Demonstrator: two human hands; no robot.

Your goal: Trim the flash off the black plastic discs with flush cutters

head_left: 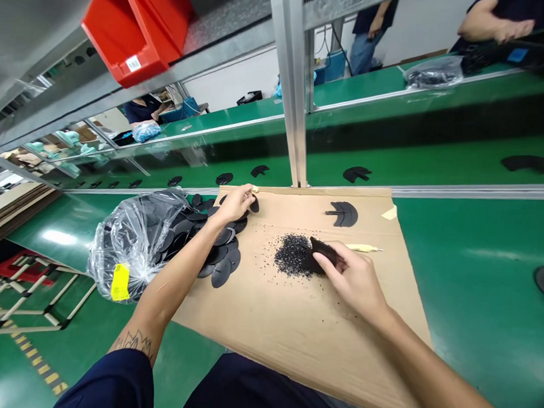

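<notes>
My left hand (236, 204) is at the back of the cardboard sheet (276, 323), fingers closed on a small rounded black plastic piece (255, 203). Beside that wrist lies a heap of flat black discs (221, 271), spilling from a clear plastic bag (125, 233). My right hand (352, 278) grips a flat black plastic part (322, 256), partly covered by the fingers, at the right edge of a pile of tiny black pieces (292, 255). Behind the right hand, a pale yellow pen-like tool (363, 248) rests on the cardboard. A black fan-shaped part (344, 214) lies farther back.
Several black fan-shaped parts (357, 173) lie spaced along the green strip (413, 163) behind the metal rail. An upright metal post (291, 96) stands at the cardboard's back edge. Overhead is a red bin (136, 42). Other people, one at a far bench (498, 23), are beyond.
</notes>
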